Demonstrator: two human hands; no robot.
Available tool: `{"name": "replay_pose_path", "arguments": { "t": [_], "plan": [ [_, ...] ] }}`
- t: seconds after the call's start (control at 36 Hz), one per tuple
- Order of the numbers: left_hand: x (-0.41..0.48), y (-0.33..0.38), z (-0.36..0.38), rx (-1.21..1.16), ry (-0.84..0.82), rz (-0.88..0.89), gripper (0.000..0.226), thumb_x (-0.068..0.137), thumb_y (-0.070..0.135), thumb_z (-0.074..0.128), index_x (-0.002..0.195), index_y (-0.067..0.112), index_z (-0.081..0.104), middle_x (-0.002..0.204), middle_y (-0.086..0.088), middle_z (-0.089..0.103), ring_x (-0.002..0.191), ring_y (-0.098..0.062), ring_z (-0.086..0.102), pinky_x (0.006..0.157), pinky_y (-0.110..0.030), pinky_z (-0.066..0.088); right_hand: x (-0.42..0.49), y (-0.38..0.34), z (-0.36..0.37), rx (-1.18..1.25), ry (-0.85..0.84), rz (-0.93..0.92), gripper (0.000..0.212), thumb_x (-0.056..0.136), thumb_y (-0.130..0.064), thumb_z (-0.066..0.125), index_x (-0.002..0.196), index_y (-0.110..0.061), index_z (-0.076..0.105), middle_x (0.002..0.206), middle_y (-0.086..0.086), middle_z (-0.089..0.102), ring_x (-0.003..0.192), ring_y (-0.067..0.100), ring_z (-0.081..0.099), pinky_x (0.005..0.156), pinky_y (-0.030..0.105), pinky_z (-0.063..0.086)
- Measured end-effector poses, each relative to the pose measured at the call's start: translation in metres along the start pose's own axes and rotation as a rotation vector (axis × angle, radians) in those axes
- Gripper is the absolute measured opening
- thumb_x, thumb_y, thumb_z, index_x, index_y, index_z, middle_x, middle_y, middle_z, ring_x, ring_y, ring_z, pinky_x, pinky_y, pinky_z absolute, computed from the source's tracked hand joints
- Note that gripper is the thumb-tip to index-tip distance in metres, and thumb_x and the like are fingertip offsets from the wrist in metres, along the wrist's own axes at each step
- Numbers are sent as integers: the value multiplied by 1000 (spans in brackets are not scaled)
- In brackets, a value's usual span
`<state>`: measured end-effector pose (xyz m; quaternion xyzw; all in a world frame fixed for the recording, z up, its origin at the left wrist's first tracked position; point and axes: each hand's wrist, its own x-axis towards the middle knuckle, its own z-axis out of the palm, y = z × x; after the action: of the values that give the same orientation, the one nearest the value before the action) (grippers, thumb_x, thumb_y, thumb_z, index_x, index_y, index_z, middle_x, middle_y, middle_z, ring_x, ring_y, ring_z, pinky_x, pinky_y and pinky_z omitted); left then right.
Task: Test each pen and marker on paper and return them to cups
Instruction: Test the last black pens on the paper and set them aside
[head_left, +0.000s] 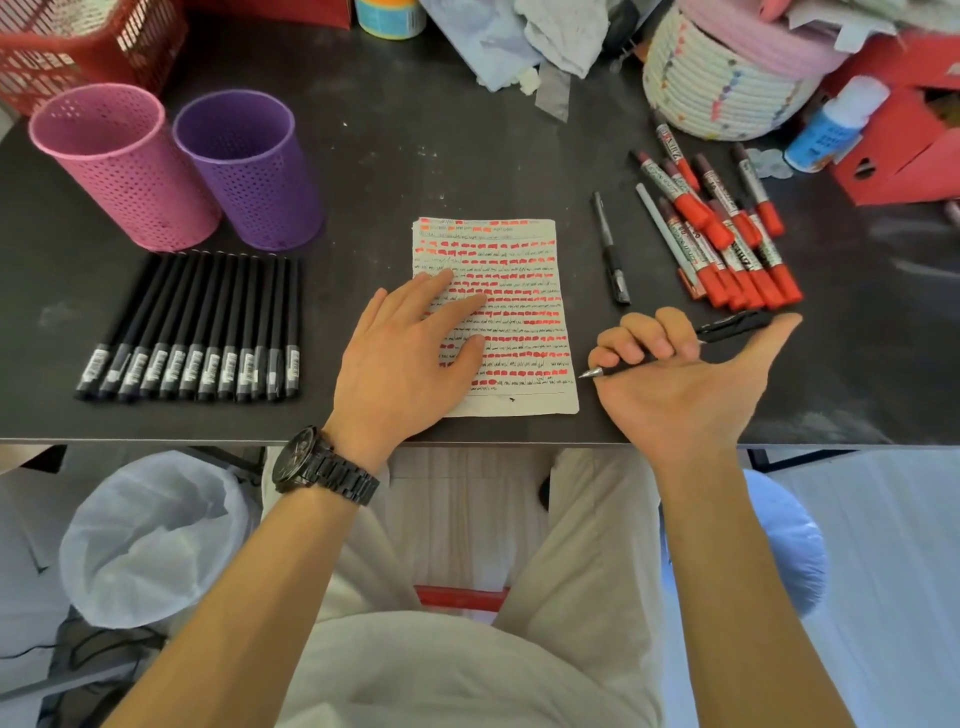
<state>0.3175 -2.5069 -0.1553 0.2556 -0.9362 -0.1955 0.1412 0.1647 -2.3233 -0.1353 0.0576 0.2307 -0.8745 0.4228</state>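
The right hand (691, 384) is turned palm up just beside the right edge of the paper (519, 312). Its fingers are curled round a black pen (732, 328), and the thumb is stretched out under the barrel's far end. The bare tip is pointed leftward at the sheet, so the pen is judged to be held ready for a trial stroke or to be on its way into a writing grip.

The left hand (410, 348) is laid flat on the paper with fingers spread, so that the sheet is pinned against sliding. The sheet is crowded with red dashes and dark scribbles, and only a narrow strip is left bare at its near edge, close to the pen tip.

Beyond the right hand red markers (727, 234) are heaped, and a capped pen (610, 249) lies alone between the heap and the paper. To the left of the left hand a row of black pens (197, 332) is laid side by side. Beyond that row a pink cup (130, 171) and a purple cup (254, 171) are stood together. Nothing is seen inside either cup, so the returning is judged not yet begun.
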Motion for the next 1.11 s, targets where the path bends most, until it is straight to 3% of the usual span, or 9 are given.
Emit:
{"name": "replay_pose_path", "arguments": {
  "t": [0.28,0.39,0.5,0.69,0.81,0.89,0.94,1.03,1.11],
  "plan": [
    [0,2,-3,-3,-22,-6,45,101,47,49,145,36,52,161,4,37,149,-20,30,123,-47,15,0,-2,-4,-53,-42,52,65,74,-77,58,62,-20,30,67,-2,27,64,22,29,64,36,30],
    [0,3,-4,0,-26,-11,46,101,47,49,145,36,53,161,4,37,149,-19,30,123,-44,14,2,-2,-3,-56,-33,46,67,75,-81,58,61,-21,31,65,-3,28,62,20,29,61,34,31],
    [-1,5,-5,-13,-26,-16,46,99,46,51,144,35,54,160,3,37,149,-19,31,123,-45,15,6,-1,-2,-81,-53,91,64,87,-81,45,65,-21,39,64,-6,32,60,15,31,57,30,31],
    [0,3,-6,-14,-15,-8,46,97,43,58,142,32,58,161,1,36,150,-22,29,123,-46,23,7,1,2,-31,-23,150,42,104,-42,45,97,-11,73,64,-8,42,55,8,37,48,22,34],
    [0,2,-8,-48,-27,-21,47,97,48,54,142,38,56,163,9,30,150,-16,25,121,-38,21,1,1,-1,-19,-27,187,41,98,-24,52,126,-1,69,73,-4,51,58,9,41,51,22,38],
    [-1,4,-12,-180,24,-56,50,94,61,42,140,47,53,160,21,29,145,0,22,116,-34,27,-13,-1,-9,-41,-68,212,41,99,-24,52,136,-10,63,83,-2,61,60,8,48,51,21,45],
    [-1,5,-14,-229,58,-66,51,92,65,41,139,50,52,158,24,28,140,8,20,113,-34,29,-27,-5,-19,-129,-110,229,42,100,-38,60,141,-28,60,82,-6,58,53,5,43,40,17,40],
    [4,13,-16,-163,62,-18,51,95,61,45,141,41,54,160,15,30,146,-4,24,116,-44,34,-50,-15,-36,-220,-126,237,61,84,-52,78,140,-37,59,67,-7,43,44,4,27,34,17,25],
    [16,39,-14,-89,73,151,50,97,53,49,138,26,61,156,0,41,145,-25,36,115,-52,37,-74,-23,-60,-248,-47,245,73,69,-46,91,132,-18,67,62,-4,40,42,6,25,35,19,20]
  ]
}}
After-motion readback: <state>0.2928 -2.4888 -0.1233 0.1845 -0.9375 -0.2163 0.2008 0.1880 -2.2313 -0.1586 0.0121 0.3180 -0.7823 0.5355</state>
